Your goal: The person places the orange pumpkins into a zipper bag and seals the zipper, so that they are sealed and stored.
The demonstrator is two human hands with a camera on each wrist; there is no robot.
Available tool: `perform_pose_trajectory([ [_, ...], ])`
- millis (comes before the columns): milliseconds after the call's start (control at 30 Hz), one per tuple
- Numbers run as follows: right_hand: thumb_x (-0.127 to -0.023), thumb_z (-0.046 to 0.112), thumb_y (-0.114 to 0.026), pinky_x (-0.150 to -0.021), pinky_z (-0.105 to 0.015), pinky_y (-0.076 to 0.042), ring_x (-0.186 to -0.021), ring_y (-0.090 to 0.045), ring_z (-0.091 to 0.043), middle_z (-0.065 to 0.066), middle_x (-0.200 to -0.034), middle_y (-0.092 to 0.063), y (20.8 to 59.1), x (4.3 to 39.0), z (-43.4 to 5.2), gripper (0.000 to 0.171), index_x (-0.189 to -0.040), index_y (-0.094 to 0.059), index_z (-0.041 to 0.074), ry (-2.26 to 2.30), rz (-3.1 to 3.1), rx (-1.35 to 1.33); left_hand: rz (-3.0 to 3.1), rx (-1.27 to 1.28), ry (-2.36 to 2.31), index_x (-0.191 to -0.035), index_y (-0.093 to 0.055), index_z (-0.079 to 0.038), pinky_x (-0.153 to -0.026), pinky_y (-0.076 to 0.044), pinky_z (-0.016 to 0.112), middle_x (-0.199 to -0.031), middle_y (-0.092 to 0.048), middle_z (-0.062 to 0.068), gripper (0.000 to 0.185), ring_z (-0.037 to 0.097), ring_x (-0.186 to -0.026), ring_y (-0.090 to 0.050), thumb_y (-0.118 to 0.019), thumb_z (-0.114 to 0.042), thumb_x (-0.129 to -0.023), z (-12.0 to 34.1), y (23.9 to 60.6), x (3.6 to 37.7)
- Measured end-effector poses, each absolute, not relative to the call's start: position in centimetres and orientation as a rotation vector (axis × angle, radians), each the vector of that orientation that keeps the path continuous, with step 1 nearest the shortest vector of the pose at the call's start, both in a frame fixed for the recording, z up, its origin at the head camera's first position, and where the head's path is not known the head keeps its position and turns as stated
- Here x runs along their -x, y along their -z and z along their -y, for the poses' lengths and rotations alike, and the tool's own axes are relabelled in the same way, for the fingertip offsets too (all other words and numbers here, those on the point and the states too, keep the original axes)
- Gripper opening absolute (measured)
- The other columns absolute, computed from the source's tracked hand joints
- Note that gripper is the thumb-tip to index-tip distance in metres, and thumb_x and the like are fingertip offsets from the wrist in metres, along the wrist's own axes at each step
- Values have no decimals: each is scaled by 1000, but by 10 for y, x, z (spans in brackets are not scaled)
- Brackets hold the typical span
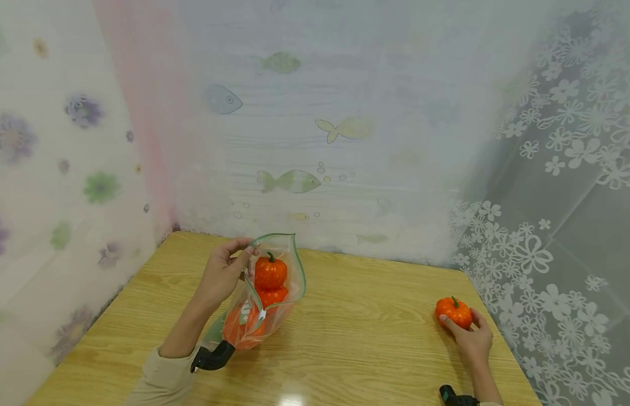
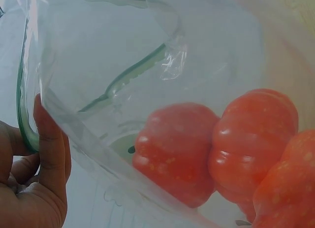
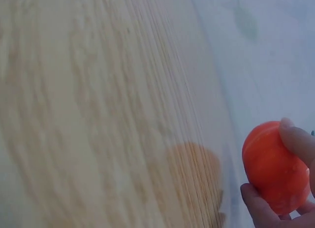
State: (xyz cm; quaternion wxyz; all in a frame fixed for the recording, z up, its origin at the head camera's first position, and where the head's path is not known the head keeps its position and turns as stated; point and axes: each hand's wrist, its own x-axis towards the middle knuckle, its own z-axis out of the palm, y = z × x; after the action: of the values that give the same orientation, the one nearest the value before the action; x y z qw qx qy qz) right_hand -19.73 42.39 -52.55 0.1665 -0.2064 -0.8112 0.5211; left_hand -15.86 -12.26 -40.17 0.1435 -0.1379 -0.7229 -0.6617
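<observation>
**Filling a clear bag with small pumpkins: one more being picked up**

A person sits at a light wooden tabletop walled in by pale printed curtains. The left hand, on the left side of the scene, pinches the rim of a clear plastic zip bag with a green seal strip and holds its mouth open and upright. Several small orange toy pumpkins already sit stacked inside the bag. Far to the right, near the tabletop's edge, the right hand curls its fingers around one more small orange pumpkin with a green stem.

Judging from this, the step in hand is grasping the loose pumpkin. The next move seems to call for carrying it leftward across the tabletop and lowering it through the open mouth while the left hand keeps the rim spread.

The left wrist view shows up close the thumb pressed on the bag's film and three pumpkins behind it. The right wrist view shows fingertips wrapped on the pumpkin; whether it is lifted is unclear.
</observation>
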Motion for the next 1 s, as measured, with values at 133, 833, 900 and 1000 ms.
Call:
perform_pose_trajectory([
  [133,-86,32,-84,-64,0,-33,-129,-47,-48,-34,-154,-32,526,197,-422,97,-157,-29,-6,-1505,2282,587,2088,394,1908,-120,-62,8,-54,-53,27,-101,-60,26,26,11,-59,-59,-49,-12,-109,122,402,159],
  [833,-84,30,-86,-67,-3,-47,-91,-54,6,-25,-152,-36,526,182,-396,93,-156,-35,0,-1666,2267,485,2078,377,1903,-119,-62,7,-53,-54,26,-99,-61,20,26,11,-59,-59,-50,-13,-109,114,403,146],
  [900,-84,27,-87,-68,-4,-49,-83,-50,16,-24,-152,-35,525,180,-393,92,-155,-36,0,-1698,2264,461,2078,371,1900,-119,-62,7,-53,-53,26,-99,-61,21,26,11,-59,-59,-50,-13,-109,113,403,143],
  [1000,-83,23,-87,-69,-5,-50,-82,-50,19,-22,-153,-36,524,177,-389,89,-154,-37,1,-1740,2267,421,2076,363,1897,-119,-63,7,-53,-54,26,-100,-61,22,25,11,-59,-59,-50,-13,-109,110,404,139],
])
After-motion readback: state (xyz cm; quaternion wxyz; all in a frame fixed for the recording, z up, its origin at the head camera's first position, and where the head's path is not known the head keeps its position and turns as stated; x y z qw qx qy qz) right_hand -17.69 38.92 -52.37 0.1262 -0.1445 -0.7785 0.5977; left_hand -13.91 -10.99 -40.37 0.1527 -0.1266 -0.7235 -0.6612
